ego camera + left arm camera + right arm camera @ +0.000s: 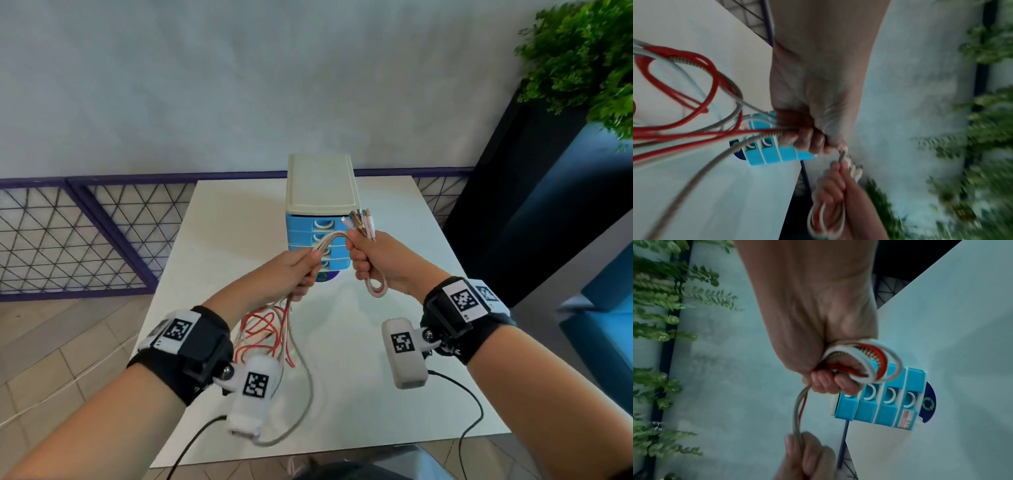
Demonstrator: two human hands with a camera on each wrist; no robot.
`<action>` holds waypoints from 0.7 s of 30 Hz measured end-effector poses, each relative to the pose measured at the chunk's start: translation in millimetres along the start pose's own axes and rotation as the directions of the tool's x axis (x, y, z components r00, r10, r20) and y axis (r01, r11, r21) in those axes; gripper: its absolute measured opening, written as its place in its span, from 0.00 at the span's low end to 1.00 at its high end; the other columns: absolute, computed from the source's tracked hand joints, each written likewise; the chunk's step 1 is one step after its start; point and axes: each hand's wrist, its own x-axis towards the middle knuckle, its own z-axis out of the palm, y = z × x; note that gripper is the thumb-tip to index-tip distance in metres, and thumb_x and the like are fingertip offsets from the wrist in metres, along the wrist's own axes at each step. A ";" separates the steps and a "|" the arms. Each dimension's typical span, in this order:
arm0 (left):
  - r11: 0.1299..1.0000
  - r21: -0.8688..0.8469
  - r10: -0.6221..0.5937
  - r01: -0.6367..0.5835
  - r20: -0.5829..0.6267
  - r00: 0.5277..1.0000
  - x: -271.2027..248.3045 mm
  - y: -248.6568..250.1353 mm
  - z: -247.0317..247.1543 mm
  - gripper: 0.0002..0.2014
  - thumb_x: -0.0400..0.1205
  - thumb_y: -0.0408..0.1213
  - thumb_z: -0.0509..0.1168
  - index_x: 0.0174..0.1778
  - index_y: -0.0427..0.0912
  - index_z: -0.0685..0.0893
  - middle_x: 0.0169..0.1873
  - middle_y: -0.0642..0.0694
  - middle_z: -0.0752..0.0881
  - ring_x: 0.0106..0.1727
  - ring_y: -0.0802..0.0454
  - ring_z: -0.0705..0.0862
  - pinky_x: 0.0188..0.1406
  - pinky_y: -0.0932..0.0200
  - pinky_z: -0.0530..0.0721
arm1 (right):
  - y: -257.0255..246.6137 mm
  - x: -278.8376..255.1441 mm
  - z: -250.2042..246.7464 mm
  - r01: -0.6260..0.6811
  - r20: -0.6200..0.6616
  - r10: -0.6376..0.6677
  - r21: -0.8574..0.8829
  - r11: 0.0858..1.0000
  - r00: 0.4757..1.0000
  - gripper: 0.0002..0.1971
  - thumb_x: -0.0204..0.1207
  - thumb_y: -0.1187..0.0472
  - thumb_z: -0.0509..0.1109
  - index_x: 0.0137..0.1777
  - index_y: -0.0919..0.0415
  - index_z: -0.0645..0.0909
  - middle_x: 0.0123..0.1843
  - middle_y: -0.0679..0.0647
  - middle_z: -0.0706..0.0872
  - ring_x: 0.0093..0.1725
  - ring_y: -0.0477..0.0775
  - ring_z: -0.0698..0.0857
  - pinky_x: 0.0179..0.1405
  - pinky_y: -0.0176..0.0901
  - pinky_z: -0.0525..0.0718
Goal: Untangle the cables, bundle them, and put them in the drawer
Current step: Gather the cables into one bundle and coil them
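Both hands hold a bunch of red, white and braided cables (330,240) above the white table (394,359), in front of a small blue drawer unit (320,229) with a cream top. My right hand (368,255) grips the bunch in a fist, plug ends (361,222) sticking up and a short loop (865,363) hanging below. My left hand (301,270) grips the same strands a little to the left (807,139). From it the loose cable lengths (270,332) hang in loops to the table (684,97). All drawers look closed (888,397).
A purple round sticker (325,277) lies under the drawer unit's front. A purple mesh fence (85,236) runs behind the table. A green plant (582,58) in a dark planter stands at the right, with a blue seat (609,308) beside the table. Black wrist-camera leads (472,404) trail over the near edge.
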 end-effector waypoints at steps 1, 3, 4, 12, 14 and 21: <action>0.990 0.129 0.063 -0.052 -0.087 0.994 1.5 0.1 5.6 0.16 0.89 0.46 0.49 0.37 0.45 0.68 0.26 0.52 0.67 0.24 0.57 0.64 0.24 0.65 0.64 | 1.0 1.6 3.9 0.000 -0.018 0.001 0.024 1.000 1.000 0.15 0.88 0.52 0.56 0.40 0.58 0.71 0.26 0.48 0.66 0.24 0.46 0.65 0.24 0.35 0.70; 0.903 0.416 0.200 -0.108 -0.184 0.962 2.3 -0.5 17.2 0.13 0.89 0.44 0.50 0.39 0.48 0.70 0.29 0.54 0.72 0.28 0.59 0.69 0.27 0.66 0.67 | 2.5 4.9 9.5 -0.009 -0.035 0.011 0.070 0.998 0.999 0.17 0.87 0.49 0.55 0.39 0.57 0.69 0.27 0.49 0.64 0.25 0.46 0.64 0.23 0.35 0.71; 0.843 0.528 0.239 -0.103 -0.195 0.951 1.5 -0.1 23.0 0.12 0.89 0.44 0.50 0.41 0.47 0.70 0.31 0.54 0.73 0.31 0.60 0.71 0.29 0.66 0.68 | 2.7 6.0 11.8 -0.015 -0.039 0.019 0.098 0.995 0.999 0.18 0.87 0.47 0.55 0.38 0.56 0.69 0.28 0.50 0.64 0.25 0.46 0.64 0.23 0.35 0.71; 0.502 0.862 0.242 0.073 -0.221 0.945 -1.8 14.6 50.0 0.09 0.87 0.38 0.48 0.59 0.42 0.71 0.47 0.40 0.83 0.46 0.38 0.81 0.40 0.48 0.76 | 4.9 10.4 22.2 -0.090 0.011 0.091 0.291 0.952 0.996 0.36 0.73 0.27 0.57 0.45 0.66 0.77 0.29 0.54 0.72 0.24 0.49 0.72 0.25 0.37 0.75; 0.454 0.889 0.243 0.064 -0.192 0.951 0.9 18.6 54.7 0.13 0.87 0.34 0.47 0.61 0.36 0.73 0.50 0.37 0.84 0.49 0.35 0.82 0.39 0.49 0.71 | 8.3 13.2 22.2 -0.103 0.037 0.098 0.220 0.970 0.995 0.37 0.64 0.23 0.64 0.43 0.63 0.76 0.31 0.53 0.71 0.29 0.50 0.71 0.32 0.40 0.72; 0.564 0.824 0.288 -0.060 -0.128 0.949 10.3 18.1 53.0 0.16 0.86 0.39 0.52 0.69 0.40 0.67 0.50 0.40 0.85 0.44 0.41 0.82 0.39 0.50 0.79 | 7.8 17.5 19.7 0.069 -0.146 -0.057 0.079 0.994 0.988 0.19 0.81 0.44 0.64 0.36 0.56 0.71 0.28 0.50 0.70 0.22 0.45 0.70 0.24 0.36 0.70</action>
